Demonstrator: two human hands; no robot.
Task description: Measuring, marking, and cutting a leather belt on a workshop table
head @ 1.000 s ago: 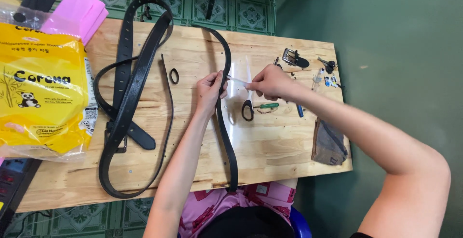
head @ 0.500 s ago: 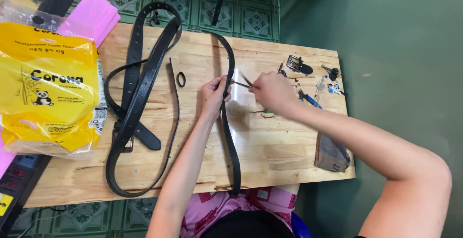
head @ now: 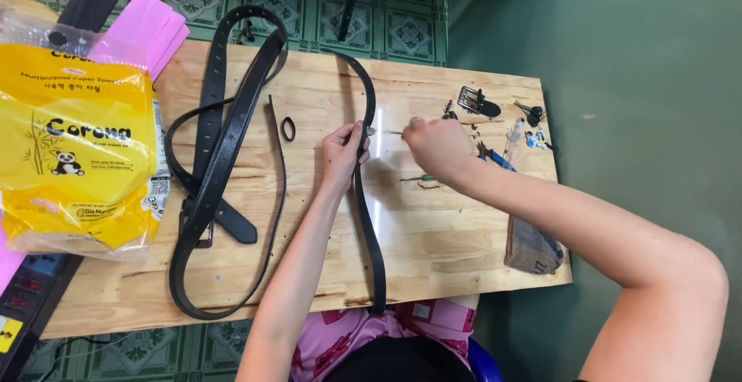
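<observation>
I am pinching the long black leather belt strap (head: 369,196), lying along the pale wooden counter (head: 433,235), with my left hand (head: 342,152); my right hand (head: 437,147) fingers are pressing together around a thin metal tool (head: 393,132) aimed at it. The silver belt buckle (head: 473,101) and small black leather loop (head: 288,128) are lying unattached, suggesting assembly is at an early stage.

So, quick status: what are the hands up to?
Left hand pinching the black belt. Right hand holding a thin tool at it; tip too small to tell. Nothing between them.
</observation>
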